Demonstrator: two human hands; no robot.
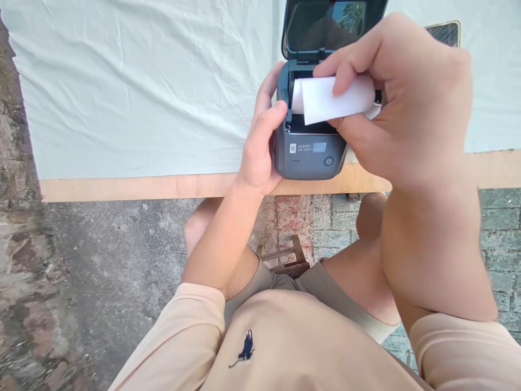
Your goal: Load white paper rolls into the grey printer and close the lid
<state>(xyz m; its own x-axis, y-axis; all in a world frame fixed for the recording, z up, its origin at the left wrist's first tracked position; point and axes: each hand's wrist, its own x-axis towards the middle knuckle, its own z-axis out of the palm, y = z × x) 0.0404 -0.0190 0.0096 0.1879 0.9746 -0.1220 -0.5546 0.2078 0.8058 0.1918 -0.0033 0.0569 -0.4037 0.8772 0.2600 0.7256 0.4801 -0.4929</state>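
A dark grey label printer (309, 157) rests at the table's front edge with its lid (311, 30) swung up and back. My left hand (262, 138) is closed around the printer's left side, thumb near the rim of the opening. Over the compartment, my right hand (391, 92) grips a white paper roll (325, 100) between fingers and thumb. The roll's loose end hangs toward me, and its left part sits at the compartment's opening. My right hand hides the printer's right side. A power button and small printed label show on the front.
A white cloth (154, 87) with wrinkles covers the table, whose wooden edge (134, 187) runs along the front. Behind my right hand a dark, light-rimmed object (445, 33) is partly visible. Below, a wooden stool (295, 255) stands on brick paving between my legs.
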